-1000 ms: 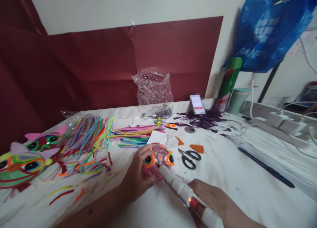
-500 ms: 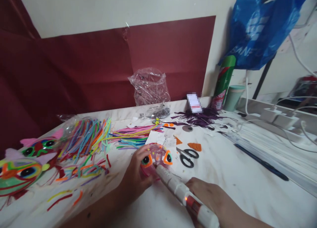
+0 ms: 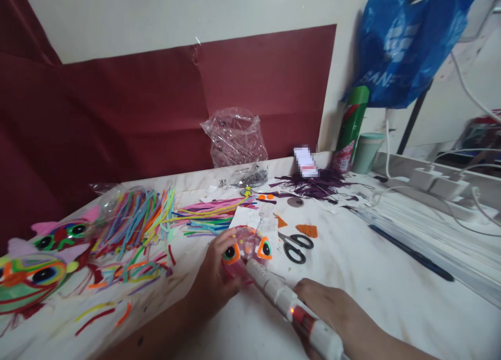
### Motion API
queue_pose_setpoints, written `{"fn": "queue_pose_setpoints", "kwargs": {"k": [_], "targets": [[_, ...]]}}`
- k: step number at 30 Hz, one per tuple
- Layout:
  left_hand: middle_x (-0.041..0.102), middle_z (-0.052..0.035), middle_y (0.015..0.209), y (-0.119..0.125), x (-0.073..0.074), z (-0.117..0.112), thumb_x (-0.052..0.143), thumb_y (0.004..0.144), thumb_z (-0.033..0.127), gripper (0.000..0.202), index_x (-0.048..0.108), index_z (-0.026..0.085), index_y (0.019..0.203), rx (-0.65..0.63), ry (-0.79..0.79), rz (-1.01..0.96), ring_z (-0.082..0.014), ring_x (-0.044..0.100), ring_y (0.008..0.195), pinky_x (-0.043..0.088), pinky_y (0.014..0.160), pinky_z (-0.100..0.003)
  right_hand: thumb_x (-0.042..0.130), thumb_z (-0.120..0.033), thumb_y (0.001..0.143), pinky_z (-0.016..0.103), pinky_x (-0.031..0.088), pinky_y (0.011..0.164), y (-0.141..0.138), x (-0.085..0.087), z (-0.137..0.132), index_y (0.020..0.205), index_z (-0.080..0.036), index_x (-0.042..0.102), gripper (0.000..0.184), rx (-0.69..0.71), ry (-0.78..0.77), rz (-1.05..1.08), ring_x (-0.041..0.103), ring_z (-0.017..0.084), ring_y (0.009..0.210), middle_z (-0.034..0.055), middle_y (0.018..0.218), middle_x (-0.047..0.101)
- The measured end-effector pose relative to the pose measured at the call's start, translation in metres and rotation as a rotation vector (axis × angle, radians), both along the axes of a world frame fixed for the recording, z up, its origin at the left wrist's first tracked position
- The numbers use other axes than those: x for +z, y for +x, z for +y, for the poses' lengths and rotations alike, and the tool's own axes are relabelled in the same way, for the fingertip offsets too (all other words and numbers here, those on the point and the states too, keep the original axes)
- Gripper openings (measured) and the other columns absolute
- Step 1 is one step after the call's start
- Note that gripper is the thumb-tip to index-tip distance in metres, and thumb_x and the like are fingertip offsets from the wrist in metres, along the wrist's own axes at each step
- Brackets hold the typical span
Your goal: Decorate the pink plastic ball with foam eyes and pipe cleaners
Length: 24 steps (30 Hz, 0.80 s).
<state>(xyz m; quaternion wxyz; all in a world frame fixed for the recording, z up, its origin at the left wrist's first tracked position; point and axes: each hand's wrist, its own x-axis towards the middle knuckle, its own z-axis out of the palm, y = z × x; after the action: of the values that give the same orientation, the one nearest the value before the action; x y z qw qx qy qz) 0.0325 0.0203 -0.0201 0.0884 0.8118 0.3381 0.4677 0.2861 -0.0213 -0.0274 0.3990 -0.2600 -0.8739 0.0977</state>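
My left hand (image 3: 217,268) grips the left side of a pink, see-through rounded craft face (image 3: 250,240), which bears two green-and-black eyes edged in orange. In my right hand (image 3: 319,308) is a white glue gun (image 3: 282,297) with a small orange light and a reddish window. Its nozzle points up and left and meets the lower middle of the pink face, between and below the eyes. Whether glue is coming out I cannot tell. Just right of the face lie black-handled scissors (image 3: 295,248), with orange pieces (image 3: 306,230) behind them.
Pipe cleaners (image 3: 129,219) in many colours spread across the left and middle of the table. Two finished-looking cat faces (image 3: 33,276) sit at far left. Purple tassels (image 3: 313,185), a phone (image 3: 305,162) and a green can (image 3: 352,125) stand behind. A power strip (image 3: 442,193) is at right.
The view has shifted very slightly. Both hands, the pink face and the glue gun keep nearly the same places.
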Motion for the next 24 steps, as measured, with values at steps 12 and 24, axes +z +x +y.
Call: {"fn": "queue_pose_setpoints", "kwargs": {"k": [12,24], "targets": [[0.042,-0.0152,0.139,-0.0005,0.0003,-0.0006,0.067,0.075,0.02,0.06,0.038,0.026,0.127,0.01,-0.021,0.009,-0.0336,0.039,0.132,0.036,0.103,-0.057,0.047,-0.01,0.074,0.022,0.043,0.052,-0.0006,-0.0021,0.0006,0.086,-0.023,0.049,0.018,-0.036,-0.003,0.005,0.06,0.014,0.059,0.0002,0.072,0.062],[0.044,-0.0139,0.139,-0.0014,-0.0021,0.0007,0.066,0.074,0.02,0.059,0.04,0.026,0.127,0.038,-0.024,-0.015,-0.0321,0.043,0.13,0.038,0.103,-0.053,0.051,-0.009,0.07,0.021,0.045,0.051,0.0029,0.0017,-0.001,0.078,-0.024,0.051,0.017,-0.098,-0.007,-0.035,0.063,0.013,0.056,-0.0009,0.068,0.063]]}}
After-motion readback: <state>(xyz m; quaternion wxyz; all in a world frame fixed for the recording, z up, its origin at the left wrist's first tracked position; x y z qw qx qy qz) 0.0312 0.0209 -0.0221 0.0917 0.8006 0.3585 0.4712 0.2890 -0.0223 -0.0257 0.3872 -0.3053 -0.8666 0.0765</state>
